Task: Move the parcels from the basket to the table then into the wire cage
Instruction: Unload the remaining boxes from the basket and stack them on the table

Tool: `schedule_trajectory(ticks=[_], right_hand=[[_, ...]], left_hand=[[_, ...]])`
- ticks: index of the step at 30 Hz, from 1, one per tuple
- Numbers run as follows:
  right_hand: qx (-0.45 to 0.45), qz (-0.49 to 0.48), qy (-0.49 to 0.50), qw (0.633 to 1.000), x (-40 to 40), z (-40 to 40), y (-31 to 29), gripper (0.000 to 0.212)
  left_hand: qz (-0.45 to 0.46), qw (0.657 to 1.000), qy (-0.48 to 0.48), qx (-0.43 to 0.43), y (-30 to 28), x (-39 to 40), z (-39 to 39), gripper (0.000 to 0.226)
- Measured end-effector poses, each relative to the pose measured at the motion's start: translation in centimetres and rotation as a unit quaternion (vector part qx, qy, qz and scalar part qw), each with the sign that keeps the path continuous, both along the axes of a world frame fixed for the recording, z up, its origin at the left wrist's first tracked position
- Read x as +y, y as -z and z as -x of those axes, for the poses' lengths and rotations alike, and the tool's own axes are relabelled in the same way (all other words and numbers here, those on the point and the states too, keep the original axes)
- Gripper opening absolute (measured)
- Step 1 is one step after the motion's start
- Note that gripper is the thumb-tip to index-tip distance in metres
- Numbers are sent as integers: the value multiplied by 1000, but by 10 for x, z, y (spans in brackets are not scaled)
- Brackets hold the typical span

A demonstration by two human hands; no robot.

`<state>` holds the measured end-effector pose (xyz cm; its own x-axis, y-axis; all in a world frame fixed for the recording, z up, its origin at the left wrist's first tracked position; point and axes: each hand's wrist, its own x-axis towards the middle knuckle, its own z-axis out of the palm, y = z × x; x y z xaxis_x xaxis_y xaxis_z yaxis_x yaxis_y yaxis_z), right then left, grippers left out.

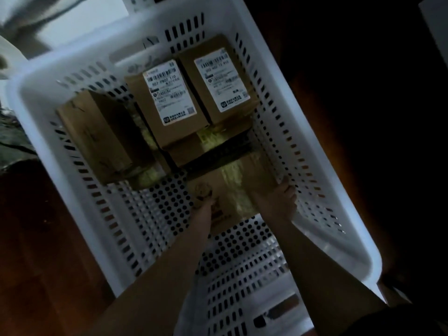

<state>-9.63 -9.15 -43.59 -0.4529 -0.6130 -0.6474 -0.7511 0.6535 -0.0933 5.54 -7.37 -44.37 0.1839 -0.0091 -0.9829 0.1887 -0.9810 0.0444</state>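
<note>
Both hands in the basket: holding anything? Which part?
Both grip the flat cardboard parcel nearest the person: left hand at its left edge, right hand at its right edge.

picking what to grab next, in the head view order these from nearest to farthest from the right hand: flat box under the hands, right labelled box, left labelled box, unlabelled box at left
From the right hand:
1. Flat box, directly under it, touching.
2. Right labelled box, beyond it, by the right wall.
3. Left labelled box, middle.
4. Unlabelled box, far left.
Two and three are close.
</note>
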Motion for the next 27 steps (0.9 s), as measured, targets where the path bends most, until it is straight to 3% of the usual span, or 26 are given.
schedule_trajectory(ticks=[5, 8, 11, 15, 20, 25, 27], right_hand=[[-57, -62, 9, 996, 13, 1, 8, 72], [-155, -36, 129, 979, 24, -4, 4, 75], [-201, -24, 207, 957, 38, -12, -27, 60], [-206, 31, 255, 944, 56, -19, -93, 60], [-231, 96, 304, 919, 70, -26, -201, 78], [-235, 176, 329, 898, 78, -29, -330, 38], [-226, 191, 324, 898, 83, -31, -377, 40]], left_hand=[[-9, 998, -18, -63, 14, 18, -22, 74], [4, 997, 6, -72, 8, 22, -33, 86], [59, 995, 28, -70, -30, 19, -34, 70], [132, 987, 65, -57, -103, 19, -38, 66], [264, 955, 122, -65, -235, 23, -40, 48], [308, 931, 181, -70, -347, 27, -51, 44], [317, 924, 204, -70, -393, 23, -53, 44]])
